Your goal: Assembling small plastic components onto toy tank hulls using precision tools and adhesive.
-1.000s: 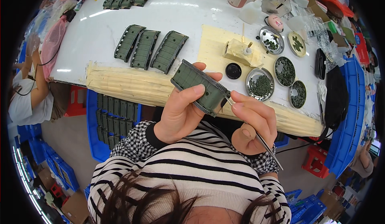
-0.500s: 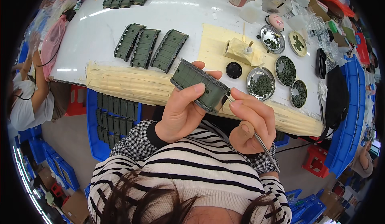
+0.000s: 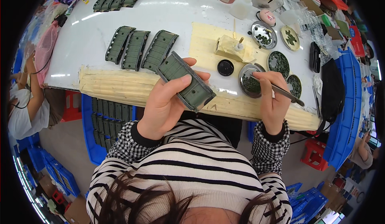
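Green ribbed strip in left hand, tweezers in right — over the table edge.

Left hand [image 3: 166, 103] clamps a flat green strip [image 3: 185, 81], ridged with toothed edges, thumb on top. Right hand [image 3: 272, 101] pinches thin metal tweezers [image 3: 280, 91], tips in a round metal dish [image 3: 250, 79] of small dark green bits. Three matching strips [image 3: 140, 49] lie flat on the glossy white table [image 3: 172, 11].

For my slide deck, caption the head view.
Left hand holds a green ribbed panel; right hand dips tweezers into a metal dish.
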Tool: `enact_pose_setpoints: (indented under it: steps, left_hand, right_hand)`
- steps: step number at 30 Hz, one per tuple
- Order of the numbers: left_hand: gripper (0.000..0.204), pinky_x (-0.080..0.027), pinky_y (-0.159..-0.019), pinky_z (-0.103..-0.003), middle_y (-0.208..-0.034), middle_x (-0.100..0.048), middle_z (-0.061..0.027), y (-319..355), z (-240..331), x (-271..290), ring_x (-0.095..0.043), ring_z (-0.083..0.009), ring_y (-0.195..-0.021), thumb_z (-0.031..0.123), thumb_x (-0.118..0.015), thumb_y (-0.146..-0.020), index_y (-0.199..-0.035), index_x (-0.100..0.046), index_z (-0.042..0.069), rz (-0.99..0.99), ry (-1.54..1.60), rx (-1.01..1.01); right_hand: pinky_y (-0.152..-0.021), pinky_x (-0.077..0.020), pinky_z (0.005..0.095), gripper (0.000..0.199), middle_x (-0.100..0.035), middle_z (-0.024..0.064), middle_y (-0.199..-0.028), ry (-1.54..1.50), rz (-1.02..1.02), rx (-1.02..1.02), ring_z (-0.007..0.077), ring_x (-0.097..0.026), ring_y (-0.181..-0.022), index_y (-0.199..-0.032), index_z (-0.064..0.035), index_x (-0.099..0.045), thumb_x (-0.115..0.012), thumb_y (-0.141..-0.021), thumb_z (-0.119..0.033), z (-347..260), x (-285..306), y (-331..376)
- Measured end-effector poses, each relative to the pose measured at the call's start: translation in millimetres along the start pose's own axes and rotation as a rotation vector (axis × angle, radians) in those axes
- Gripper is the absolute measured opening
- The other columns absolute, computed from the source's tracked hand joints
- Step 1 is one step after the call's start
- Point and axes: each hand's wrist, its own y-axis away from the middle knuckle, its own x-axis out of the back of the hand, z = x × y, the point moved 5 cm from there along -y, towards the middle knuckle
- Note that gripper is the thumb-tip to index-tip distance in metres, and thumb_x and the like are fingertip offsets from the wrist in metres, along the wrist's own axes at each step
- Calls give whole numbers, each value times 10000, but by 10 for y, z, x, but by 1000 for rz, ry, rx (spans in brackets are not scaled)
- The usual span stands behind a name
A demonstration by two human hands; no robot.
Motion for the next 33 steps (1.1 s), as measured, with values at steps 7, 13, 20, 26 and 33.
enact_pose_setpoints:
  steps: [7,13,20,26,33]
  left_hand:
    - [504,-506,-962,-441,-1152,-586,-172,-13,-39,-76,-571,-309,-1162,13,-525,-924,-1389,-330,27,75,-102,39]
    - [648,-540,-907,-409,-1238,-536,-184,2,-16,-149,-601,-293,-1114,-17,-520,-921,-1479,-213,104,33,-224,-57]
    - [355,-548,-893,-387,-1329,-467,-178,20,-44,-162,-618,-274,-1082,69,-463,-982,-1327,-379,69,-42,-318,-98]
    - [147,-549,-894,-379,-1301,-477,-152,-2,-116,-126,-619,-270,-1082,176,-413,-1024,-1024,-483,47,-72,-320,-29]
    - [173,-549,-893,-377,-1293,-484,-148,3,-117,-129,-628,-276,-1065,203,-401,-1030,-976,-469,54,-89,-327,-15]
  right_hand:
    - [-733,-423,342,94,-633,84,-817,143,-47,100,254,-545,-794,-885,-27,-680,-647,-867,-113,82,-57,-9]
    - [-736,-426,338,96,-638,84,-822,116,4,114,256,-556,-794,-896,-35,-686,-652,-864,-119,94,-64,-29]
    - [-729,-426,339,101,-641,90,-829,158,-23,129,260,-558,-784,-897,-34,-690,-652,-865,-122,90,-122,-75]
    - [-716,-432,335,108,-642,89,-828,132,-7,116,254,-555,-777,-909,-32,-695,-637,-877,-117,86,-108,-73]
    - [-712,-432,332,121,-645,91,-824,134,-6,126,250,-555,-770,-909,-27,-693,-634,-884,-131,93,-107,-74]
